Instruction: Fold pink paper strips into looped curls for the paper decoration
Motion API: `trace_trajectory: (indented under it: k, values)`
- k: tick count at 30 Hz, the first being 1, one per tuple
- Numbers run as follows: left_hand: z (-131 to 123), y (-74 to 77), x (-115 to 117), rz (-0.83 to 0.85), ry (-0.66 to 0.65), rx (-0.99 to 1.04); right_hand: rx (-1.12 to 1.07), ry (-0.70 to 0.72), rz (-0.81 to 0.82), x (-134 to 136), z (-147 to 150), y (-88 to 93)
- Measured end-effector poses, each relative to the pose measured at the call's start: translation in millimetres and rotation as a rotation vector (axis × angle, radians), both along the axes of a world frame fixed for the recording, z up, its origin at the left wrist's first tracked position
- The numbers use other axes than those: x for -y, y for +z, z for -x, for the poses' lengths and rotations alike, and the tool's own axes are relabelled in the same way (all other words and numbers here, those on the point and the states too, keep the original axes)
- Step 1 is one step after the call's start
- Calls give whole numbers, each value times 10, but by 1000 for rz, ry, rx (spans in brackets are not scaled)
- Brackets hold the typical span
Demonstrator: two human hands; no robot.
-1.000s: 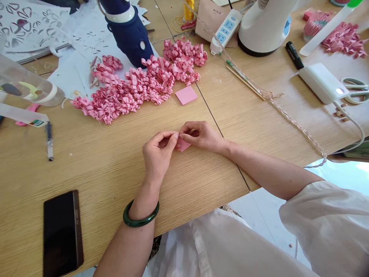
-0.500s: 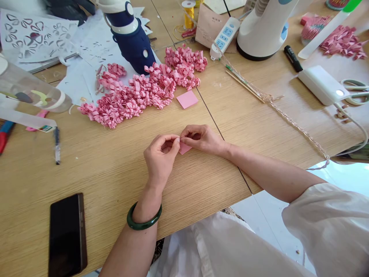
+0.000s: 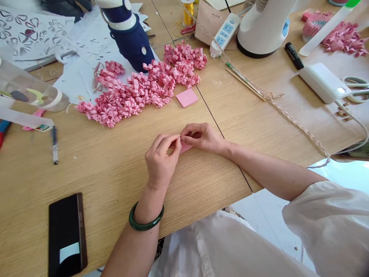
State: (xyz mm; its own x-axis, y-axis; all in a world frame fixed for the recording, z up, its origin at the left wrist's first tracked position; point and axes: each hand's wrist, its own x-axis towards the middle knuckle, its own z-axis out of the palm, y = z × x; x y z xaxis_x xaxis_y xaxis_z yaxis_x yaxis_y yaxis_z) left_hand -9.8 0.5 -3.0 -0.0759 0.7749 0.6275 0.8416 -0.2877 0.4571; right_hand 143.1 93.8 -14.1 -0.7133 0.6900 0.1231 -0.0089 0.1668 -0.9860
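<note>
Both hands meet at a small piece of pink paper (image 3: 185, 147), which shows just below the fingertips over the wooden table. My left hand (image 3: 163, 157), with a dark green bangle on the wrist, pinches the paper's upper left edge between thumb and forefinger. From the other side my right hand (image 3: 203, 137) pinches the same edge, its fingertips touching those of the left. The fingers hide most of the paper. Just beyond the hands a square pink sheet (image 3: 187, 97) lies flat, beside a long heap of curled pink paper strips (image 3: 135, 92).
A dark blue bottle (image 3: 132, 42) stands behind the heap. A black phone (image 3: 67, 234) lies at the near left. To the right are a braided cord (image 3: 300, 125), thin sticks (image 3: 245, 84), a white box (image 3: 324, 82), scissors (image 3: 356, 88) and a power strip (image 3: 225, 34).
The two hands stay pinched together on the pink paper, the left shifting very slightly right. The view has tilted a little, and a bright reflection now shows on the phone.
</note>
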Motion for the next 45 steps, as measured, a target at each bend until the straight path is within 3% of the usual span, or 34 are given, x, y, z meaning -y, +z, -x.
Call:
trace_trajectory:
  k: [13, 19, 27, 30, 36, 45]
  values:
    - [0, -4, -1, 96, -37, 28, 36, -101, -4, -8, -15, 41]
    - [-30, 37, 13, 122, -37, 286, -9, -68, -5, -9, -1, 33]
    - [-60, 6, 12, 290, -20, 712, -26, -69, -23, -26, 1, 4]
    - [-57, 4, 9, 277, -11, 680, 23, -55, -101, -35, -2, -2]
    - [-28, -3, 12, 235, 26, 434, 64, -44, -241, -50, -6, -31]
    - [-28, 9, -17, 334, 26, 678, 51, -63, -101, -37, -8, 24]
